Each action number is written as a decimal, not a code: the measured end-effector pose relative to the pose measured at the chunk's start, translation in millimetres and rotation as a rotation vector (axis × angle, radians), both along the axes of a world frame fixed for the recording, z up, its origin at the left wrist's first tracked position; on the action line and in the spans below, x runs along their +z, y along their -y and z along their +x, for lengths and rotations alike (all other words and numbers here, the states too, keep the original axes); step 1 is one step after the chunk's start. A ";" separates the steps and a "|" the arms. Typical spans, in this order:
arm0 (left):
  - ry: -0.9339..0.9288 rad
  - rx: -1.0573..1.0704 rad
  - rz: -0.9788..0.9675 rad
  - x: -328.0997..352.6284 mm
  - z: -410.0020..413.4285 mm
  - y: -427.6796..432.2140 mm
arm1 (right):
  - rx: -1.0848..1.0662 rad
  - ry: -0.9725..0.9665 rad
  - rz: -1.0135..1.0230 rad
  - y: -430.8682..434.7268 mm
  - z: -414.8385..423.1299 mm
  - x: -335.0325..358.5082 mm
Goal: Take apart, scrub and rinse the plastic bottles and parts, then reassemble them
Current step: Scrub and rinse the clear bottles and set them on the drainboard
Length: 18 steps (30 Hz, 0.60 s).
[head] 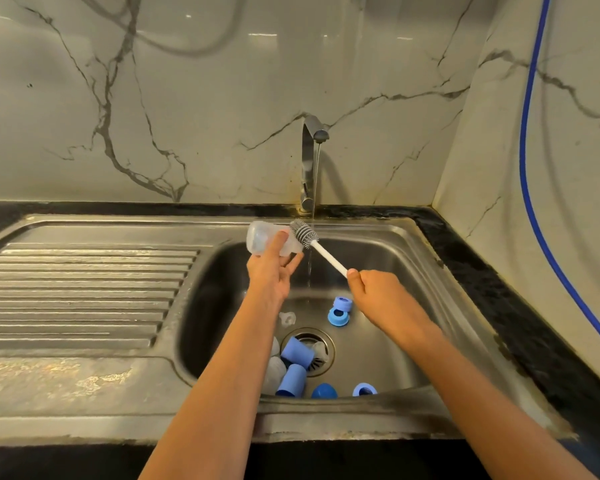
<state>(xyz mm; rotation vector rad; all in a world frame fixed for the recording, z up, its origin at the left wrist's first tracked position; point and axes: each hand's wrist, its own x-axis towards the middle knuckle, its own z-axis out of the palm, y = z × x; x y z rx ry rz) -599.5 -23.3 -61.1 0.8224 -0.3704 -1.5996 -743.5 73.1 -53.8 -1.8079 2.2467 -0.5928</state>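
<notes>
My left hand grips a clear plastic bottle lying sideways above the sink basin, mouth to the right. My right hand holds the white handle of a bottle brush; its grey bristle head sits at the bottle's mouth. On the basin floor lie blue caps, blue rings, a blue dome and clear parts, partly hidden behind my left forearm.
A thin stream of water runs from the chrome tap into the steel sink, just right of the brush head. A ribbed draining board lies to the left. A blue hose hangs along the right wall.
</notes>
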 end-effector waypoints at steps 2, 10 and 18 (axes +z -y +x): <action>0.049 -0.059 -0.018 -8.3 -8.3 -1.7 | -0.034 0.013 -0.013 7.5 -6.1 -1.1; 0.040 -0.027 -0.023 -3.7 -28.5 19.7 | -0.029 0.012 0.006 10.6 -25.9 -18.8; 0.060 -0.111 -0.032 -17.8 -46.2 35.0 | -0.166 -0.036 -0.011 21.1 -40.3 -23.7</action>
